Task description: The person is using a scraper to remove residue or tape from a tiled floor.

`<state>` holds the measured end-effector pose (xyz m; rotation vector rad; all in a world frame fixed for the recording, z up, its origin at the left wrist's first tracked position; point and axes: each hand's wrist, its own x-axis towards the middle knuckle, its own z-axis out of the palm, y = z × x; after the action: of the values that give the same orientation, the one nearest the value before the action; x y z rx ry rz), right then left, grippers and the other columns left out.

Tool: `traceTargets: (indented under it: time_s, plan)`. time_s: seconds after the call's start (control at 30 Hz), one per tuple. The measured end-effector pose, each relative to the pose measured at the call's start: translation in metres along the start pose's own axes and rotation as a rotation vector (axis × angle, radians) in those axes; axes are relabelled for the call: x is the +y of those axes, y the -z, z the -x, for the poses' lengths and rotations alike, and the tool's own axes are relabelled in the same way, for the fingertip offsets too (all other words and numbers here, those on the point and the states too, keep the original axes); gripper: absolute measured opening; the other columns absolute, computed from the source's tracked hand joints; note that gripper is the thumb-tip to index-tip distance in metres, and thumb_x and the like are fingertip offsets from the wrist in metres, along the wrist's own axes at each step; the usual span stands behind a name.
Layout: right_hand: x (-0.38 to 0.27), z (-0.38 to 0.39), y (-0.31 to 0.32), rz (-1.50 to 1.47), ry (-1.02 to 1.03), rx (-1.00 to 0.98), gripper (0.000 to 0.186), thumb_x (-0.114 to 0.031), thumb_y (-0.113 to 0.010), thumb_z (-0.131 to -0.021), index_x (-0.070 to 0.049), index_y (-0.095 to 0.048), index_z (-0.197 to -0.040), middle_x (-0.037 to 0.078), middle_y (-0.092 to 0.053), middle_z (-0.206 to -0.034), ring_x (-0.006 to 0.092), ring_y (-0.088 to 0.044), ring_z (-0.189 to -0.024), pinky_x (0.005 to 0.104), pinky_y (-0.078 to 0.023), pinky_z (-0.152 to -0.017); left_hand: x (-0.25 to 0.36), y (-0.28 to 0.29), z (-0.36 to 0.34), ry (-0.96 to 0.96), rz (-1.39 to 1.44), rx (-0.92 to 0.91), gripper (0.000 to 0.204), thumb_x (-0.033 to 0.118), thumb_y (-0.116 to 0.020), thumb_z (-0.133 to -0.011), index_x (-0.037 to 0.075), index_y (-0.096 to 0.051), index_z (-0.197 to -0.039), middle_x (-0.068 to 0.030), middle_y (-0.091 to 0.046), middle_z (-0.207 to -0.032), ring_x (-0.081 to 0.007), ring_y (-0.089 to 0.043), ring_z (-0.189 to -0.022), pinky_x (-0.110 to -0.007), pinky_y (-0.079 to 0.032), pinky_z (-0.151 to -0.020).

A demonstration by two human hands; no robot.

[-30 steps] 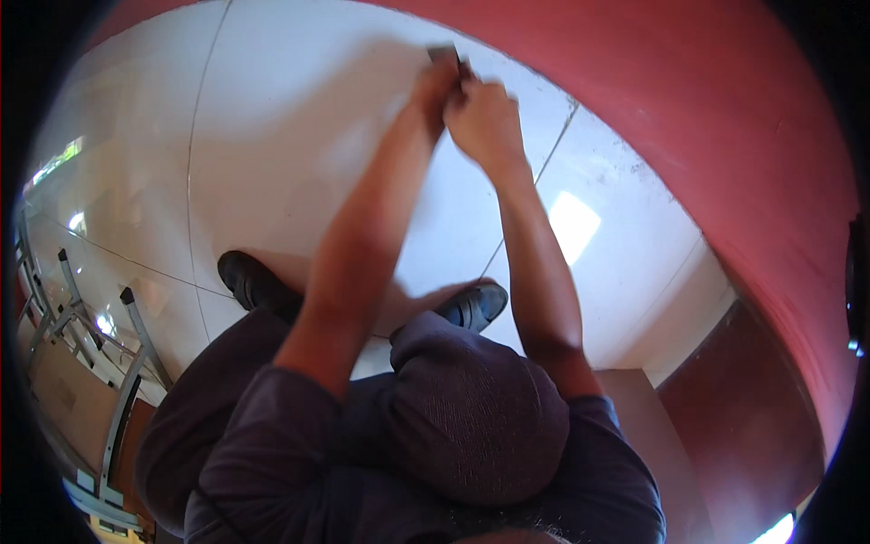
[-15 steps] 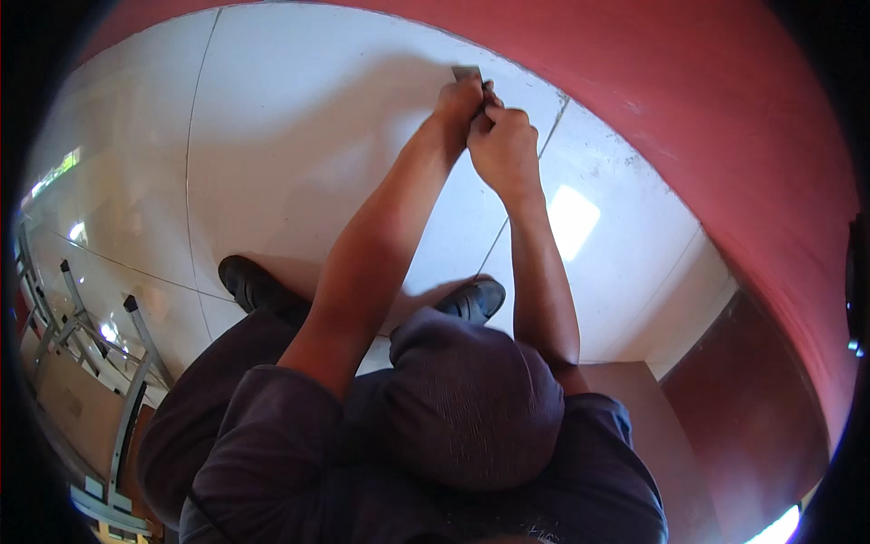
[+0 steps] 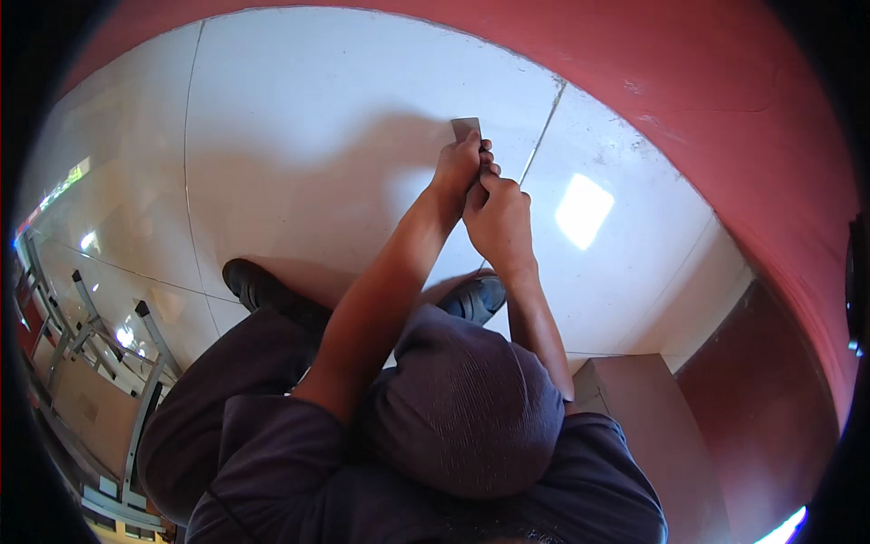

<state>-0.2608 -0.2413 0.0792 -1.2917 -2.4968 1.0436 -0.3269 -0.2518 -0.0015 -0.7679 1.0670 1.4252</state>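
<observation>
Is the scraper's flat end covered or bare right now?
Bare: the flat grey end of the scraper sticks out past the left hand, with nothing over its far edge.

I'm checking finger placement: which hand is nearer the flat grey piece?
Left. The left hand touches the flat grey piece; the right hand is farther back from it, closer to the person's body.

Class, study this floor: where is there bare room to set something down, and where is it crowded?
Bare: the white floor between the left hand and the long tile joint at left; also between the right hand and the red wall. Crowded: lower left, by metal frames, and lower middle, around the shoes.
</observation>
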Motion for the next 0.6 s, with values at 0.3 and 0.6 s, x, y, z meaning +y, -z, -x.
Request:
traceTargets:
  time_s: [0.3,0.6]
  plan:
    - [-0.010,-0.006,0.020,0.019,-0.099,-0.161,0.021,-0.010,-0.048,-0.084,0.004,-0.064,-0.083,0.029,-0.060,-0.078,0.0455,-0.060,-0.076,0.0481,-0.050,-0.069,0.013,-0.004,0.010,0.015,-0.075,-0.100,0.028,0.023,-0.038,-0.097,0.004,-0.047,-0.079,-0.0050,-0.045,-0.062,-0.0175,-0.046,-0.054,-0.032,-0.042,-0.048]
    - [-0.005,-0.014,0.024,0.036,-0.155,-0.129,0.020,-0.011,-0.050,-0.084,0.003,-0.064,-0.081,0.029,-0.059,-0.073,0.0458,-0.059,-0.072,0.0479,-0.050,-0.065,0.013,-0.021,0.001,-0.018,-0.126,-0.172,0.034,0.027,-0.036,-0.098,0.006,-0.048,-0.074,-0.0050,-0.045,-0.061,-0.0180,-0.047,-0.053,-0.034,-0.042,-0.048]
